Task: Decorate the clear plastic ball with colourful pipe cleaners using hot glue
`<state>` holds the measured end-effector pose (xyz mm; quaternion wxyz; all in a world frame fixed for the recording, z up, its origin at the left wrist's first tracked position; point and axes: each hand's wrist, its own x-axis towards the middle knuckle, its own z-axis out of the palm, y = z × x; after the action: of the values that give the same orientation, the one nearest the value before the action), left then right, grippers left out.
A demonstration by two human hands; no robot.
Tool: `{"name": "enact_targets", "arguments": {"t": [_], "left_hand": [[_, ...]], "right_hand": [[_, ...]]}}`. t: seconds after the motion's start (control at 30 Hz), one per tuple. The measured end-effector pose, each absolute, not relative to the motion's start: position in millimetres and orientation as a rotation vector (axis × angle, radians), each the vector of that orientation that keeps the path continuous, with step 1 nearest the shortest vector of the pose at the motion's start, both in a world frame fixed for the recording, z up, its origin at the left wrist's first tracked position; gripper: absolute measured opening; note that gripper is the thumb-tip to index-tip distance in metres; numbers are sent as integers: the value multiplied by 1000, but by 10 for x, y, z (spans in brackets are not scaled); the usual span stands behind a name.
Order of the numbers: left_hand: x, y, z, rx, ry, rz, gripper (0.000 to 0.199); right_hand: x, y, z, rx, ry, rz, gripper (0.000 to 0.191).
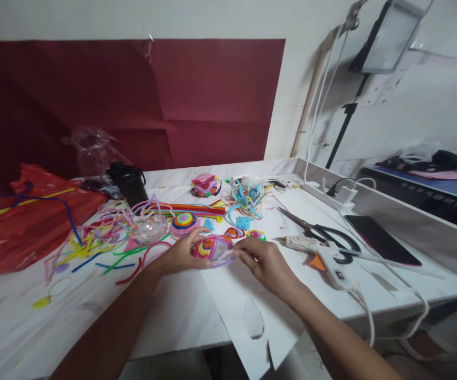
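"Near the middle of the white table (165, 327), what do the hands have hold of?"

"One round piece (211, 249), covered with pink, yellow and orange strips on its left side and clearer towards the right. The left hand (186, 253) curves round that covered side, fingers over the far edge, thumb along the near one."

"And the right hand (267, 264)?"

"Thumb and forefinger pinch it at the right edge. Whether they press on a purple strip or on the clear wall itself, I can't tell; the spot is too small."

"How would it handle?"

"Light, I'd judge, and probably hollow. The clear wall looks like thin plastic: fairly stiff, slippery where bare, likely to dent under a hard squeeze. The strips should give better friction, though they could lift if dragged sideways."

"So where to take hold?"

"Round the left side, as now, with a spread, gentle grip. The clearer right edge is better left to fingertips."

"What lies about it?"

"A striped dome (184, 224) and a clear ball (149, 230) on the far left, a glue gun (338, 274) and scissors (311, 228) to the right, and white paper (228, 295) on the near side."
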<state>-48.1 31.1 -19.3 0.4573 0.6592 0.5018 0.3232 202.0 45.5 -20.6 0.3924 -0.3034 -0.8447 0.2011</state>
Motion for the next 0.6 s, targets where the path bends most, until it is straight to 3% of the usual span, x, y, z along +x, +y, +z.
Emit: {"name": "enact_targets", "arguments": {"t": [0.23,0.47,0.6], "left_hand": [[-396,232,-115,1562,1269,853,107],[-299,274,-291,1462,1236,1267,103],[-122,286,-397,1460,1284,1472,98]], "right_hand": [[2079,397,-225,-892,-1996,775,20],[1933,373,-220,-922,-1369,1521,44],[1757,370,-129,-799,-1059,1628,46]]}}
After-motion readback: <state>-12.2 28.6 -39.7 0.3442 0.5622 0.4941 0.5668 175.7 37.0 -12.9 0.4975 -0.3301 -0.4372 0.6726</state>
